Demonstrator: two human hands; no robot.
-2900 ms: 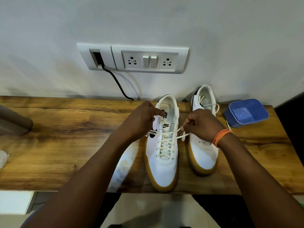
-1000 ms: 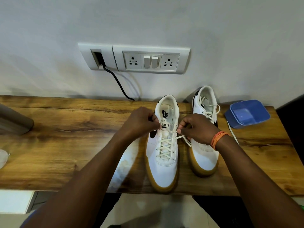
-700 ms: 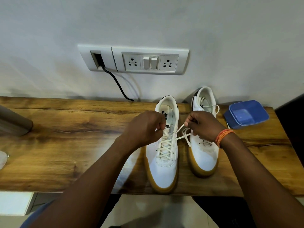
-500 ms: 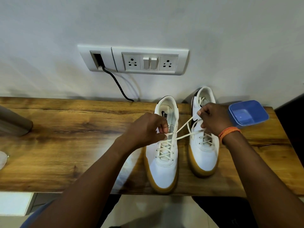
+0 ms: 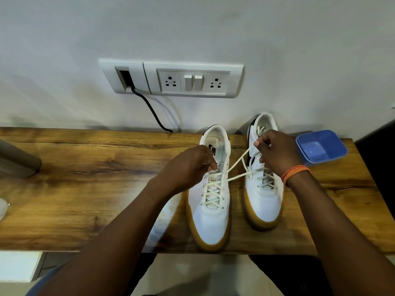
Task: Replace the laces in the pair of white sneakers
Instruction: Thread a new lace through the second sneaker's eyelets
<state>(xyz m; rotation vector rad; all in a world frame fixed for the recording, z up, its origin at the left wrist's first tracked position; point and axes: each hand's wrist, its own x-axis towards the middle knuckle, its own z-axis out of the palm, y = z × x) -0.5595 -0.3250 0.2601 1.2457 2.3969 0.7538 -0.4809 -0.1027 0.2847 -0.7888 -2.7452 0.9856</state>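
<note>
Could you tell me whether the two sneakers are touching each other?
Apart: the head view shows bare wood between the left sneaker and right sneaker.

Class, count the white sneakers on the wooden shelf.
2. The left sneaker lies between the hands; the right sneaker lies beside it, partly behind the right hand.

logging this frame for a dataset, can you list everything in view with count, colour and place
sneakers: 2, white with tan soles, side by side on the table, toes toward the camera
lace: 1, cream, runs from the left sneaker's upper eyelets to the right hand
table: 1, brown wood, against the wall
container: 1, blue, on the table right of the sneakers
socket panel: 1, white, on the wall
cable: 1, black, from the panel down to the table
wristband: 1, orange, right wrist
left hand: pinches at the left sneaker's eyelets
right hand: grips the lace, pulled right
</note>
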